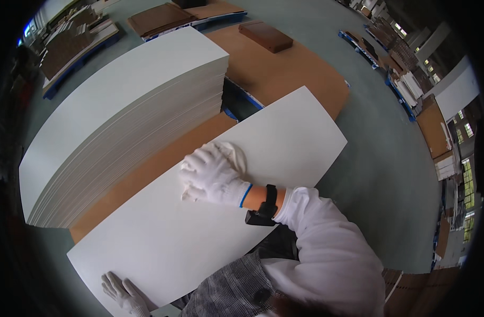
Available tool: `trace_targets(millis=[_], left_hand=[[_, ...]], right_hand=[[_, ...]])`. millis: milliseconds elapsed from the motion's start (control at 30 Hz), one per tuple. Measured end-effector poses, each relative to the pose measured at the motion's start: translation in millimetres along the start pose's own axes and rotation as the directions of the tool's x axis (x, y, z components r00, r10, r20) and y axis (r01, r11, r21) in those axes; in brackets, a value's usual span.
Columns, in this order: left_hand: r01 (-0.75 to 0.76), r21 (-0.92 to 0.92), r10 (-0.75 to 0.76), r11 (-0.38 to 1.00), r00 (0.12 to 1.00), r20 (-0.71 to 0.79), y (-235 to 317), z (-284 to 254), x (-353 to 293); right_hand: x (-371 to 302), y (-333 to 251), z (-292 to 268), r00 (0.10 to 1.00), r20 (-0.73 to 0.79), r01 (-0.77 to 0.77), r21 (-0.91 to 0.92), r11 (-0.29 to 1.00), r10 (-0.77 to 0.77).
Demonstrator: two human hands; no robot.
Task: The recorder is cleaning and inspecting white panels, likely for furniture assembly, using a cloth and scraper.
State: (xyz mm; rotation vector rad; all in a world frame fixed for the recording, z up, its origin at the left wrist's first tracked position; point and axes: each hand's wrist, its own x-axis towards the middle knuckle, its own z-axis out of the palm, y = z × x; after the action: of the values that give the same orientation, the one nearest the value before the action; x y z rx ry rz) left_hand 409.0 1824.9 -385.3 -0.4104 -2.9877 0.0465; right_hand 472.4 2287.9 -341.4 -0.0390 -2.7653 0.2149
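A long white panel (162, 240) lies flat in front of me, running from lower left to upper right. My right hand (213, 171), in a white knit glove with a blue cuff edge, is closed over a crumpled off-white cloth (235, 157) and presses it on the panel's middle. Part of the cloth is hidden under the fingers. At the panel's lower left end my left hand (123, 293), gloved in white too, rests flat on the surface with its fingers stretched out.
Beyond the panel stands a tall stack of white panels (131, 84) on a brown sheet (115, 190). A brown board (284, 63) on a blue pallet bears a dark brown stack (265, 36). More loaded pallets (83, 45) stand on the grey-green floor (379, 174).
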Motion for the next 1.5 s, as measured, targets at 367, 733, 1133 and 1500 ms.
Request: trace_targets(millis=[367,733,1133,1500], left_hand=[[-0.134,-0.163,0.109,0.977,0.982,-0.156,-24.5,10.3,-6.5],[-0.076,-0.079,0.065,0.994,0.99,-0.128,96.0,-79.9,-1.6],[-0.098,-0.163,0.088,0.982,0.994,-0.069,89.1,-31.3,19.0],[-0.06,-0.175,0.048,0.983,0.996,-0.074,49.8,-1.0,25.7]], right_hand=[[-78.7,332.3,-77.8,0.345,-0.265,-0.929,-0.23,0.288,0.9],[-89.5,188.8,-42.9,0.908,-0.181,-0.417,-0.308,0.855,0.378],[-112.0,125.6,-47.8,0.917,-0.134,-0.398,-0.313,0.862,0.375],[-249.8,239.4,-85.3,0.302,-0.432,-0.945,-0.256,0.206,0.85]])
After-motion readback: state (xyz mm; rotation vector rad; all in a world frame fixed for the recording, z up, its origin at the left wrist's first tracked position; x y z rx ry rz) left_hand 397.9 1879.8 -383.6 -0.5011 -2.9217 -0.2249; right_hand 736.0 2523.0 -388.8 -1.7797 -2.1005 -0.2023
